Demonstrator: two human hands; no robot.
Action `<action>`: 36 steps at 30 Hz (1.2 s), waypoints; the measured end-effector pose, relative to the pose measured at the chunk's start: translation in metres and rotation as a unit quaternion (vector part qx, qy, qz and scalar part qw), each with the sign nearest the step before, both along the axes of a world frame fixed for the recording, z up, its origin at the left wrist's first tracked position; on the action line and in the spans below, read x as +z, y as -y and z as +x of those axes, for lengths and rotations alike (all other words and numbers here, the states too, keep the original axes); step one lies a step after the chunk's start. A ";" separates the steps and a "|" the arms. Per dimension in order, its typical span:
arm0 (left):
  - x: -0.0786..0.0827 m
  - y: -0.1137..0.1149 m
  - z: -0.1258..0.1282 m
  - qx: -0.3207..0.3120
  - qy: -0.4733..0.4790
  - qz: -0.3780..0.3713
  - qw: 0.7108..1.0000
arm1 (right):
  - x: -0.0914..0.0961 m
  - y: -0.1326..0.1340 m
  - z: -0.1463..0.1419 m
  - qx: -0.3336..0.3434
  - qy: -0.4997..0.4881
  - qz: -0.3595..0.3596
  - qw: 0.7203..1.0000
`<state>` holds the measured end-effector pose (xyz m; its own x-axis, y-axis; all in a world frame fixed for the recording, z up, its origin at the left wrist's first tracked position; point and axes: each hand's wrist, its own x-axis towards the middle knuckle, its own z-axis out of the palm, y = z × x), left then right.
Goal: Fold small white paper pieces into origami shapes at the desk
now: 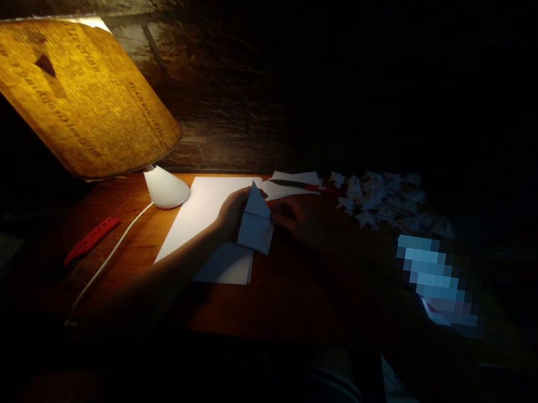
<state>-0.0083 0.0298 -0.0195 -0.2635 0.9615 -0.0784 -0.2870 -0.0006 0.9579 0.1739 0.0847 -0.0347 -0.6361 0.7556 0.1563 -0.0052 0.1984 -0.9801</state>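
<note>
Between my two hands is a folded sheet of white paper point(256, 231), pointed at the top and square below. My left hand point(233, 210) grips its left edge, with the fingers partly behind it. At the right edge, my right hand point(291, 220) pinches the paper with bent fingers, in deep shade. Beneath the left hand and forearm lies a stack of white paper sheets point(200, 218) on the wooden table.
A lamp with a printed yellow shade point(86, 100) and white base point(166, 187) stands left, its white cord point(111, 259) running forward. A red strip-shaped object point(92, 240) lies beside it. Behind are a red-handled knife point(296, 185) and many folded paper pieces point(385, 199). A blurred lit screen point(434, 277) is right.
</note>
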 end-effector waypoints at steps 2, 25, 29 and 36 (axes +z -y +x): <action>-0.003 -0.003 -0.002 0.015 -0.032 0.008 0.999 | 0.001 0.003 0.001 0.007 -0.001 0.006 1.000; -0.002 0.000 0.004 -0.015 -0.091 0.050 0.994 | 0.004 0.003 0.000 -0.050 0.039 0.078 0.995; 0.000 0.002 0.004 -0.040 -0.135 0.059 0.988 | 0.005 0.001 0.001 -0.062 0.051 0.086 0.993; 0.000 0.002 0.005 -0.030 -0.157 0.052 0.986 | 0.008 0.005 0.002 -0.045 0.023 0.073 0.996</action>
